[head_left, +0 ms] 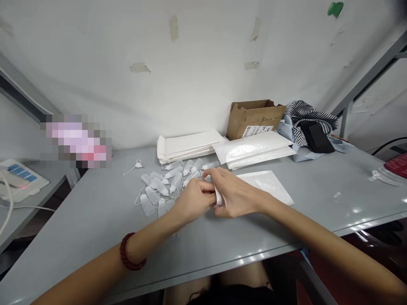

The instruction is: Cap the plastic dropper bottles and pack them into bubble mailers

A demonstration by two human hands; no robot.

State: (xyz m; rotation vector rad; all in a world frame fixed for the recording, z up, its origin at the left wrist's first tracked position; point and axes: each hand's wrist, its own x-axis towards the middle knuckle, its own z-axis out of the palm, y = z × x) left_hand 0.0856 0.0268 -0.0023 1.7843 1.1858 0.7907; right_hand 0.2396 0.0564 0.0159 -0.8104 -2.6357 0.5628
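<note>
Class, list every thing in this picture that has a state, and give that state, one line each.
Cardboard box: open
Small plastic bottles: lying loose on the table
Padded mailers: stacked flat
Striped cloth: crumpled
Left hand: closed on white piece
Right hand: closed on the same piece

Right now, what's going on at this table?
A person works at the grey table. The left hand and right hand pinch a small white piece between them, right beside a pile of small clear bottles. A flat pouch lies by the right hand; stacked white mailers and a cardboard box sit behind.
</note>
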